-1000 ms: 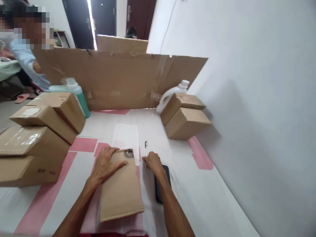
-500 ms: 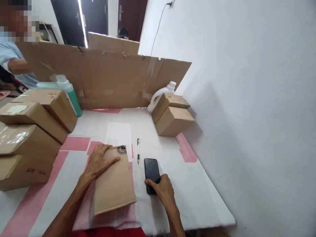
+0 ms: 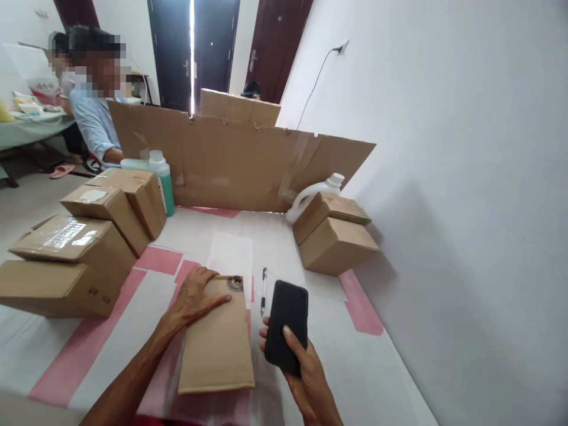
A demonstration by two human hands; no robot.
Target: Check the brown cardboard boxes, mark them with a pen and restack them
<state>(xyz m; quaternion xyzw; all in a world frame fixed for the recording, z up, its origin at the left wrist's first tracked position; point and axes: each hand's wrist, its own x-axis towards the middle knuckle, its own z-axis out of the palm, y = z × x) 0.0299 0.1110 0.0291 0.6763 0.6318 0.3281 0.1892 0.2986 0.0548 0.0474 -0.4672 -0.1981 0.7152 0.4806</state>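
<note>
My left hand (image 3: 195,299) lies flat on the far end of a flattened brown cardboard piece (image 3: 217,349) on the white and pink table top (image 3: 350,367). My right hand (image 3: 306,373) holds a black phone (image 3: 287,325) lifted above the table, its dark back facing me. A pen (image 3: 263,290) lies on the table between the cardboard piece and the phone, just beyond them.
Several taped cardboard boxes (image 3: 75,248) are stacked at the left, two more boxes (image 3: 335,234) at the right by the wall. A cardboard screen (image 3: 239,160) stands across the back, with a green bottle (image 3: 162,177) and a white jug (image 3: 313,192). People sit behind it at the left.
My right hand left the pen, closed on the phone lying on the table and raised it. My left hand has stayed on the cardboard piece. The view tilted upward.
</note>
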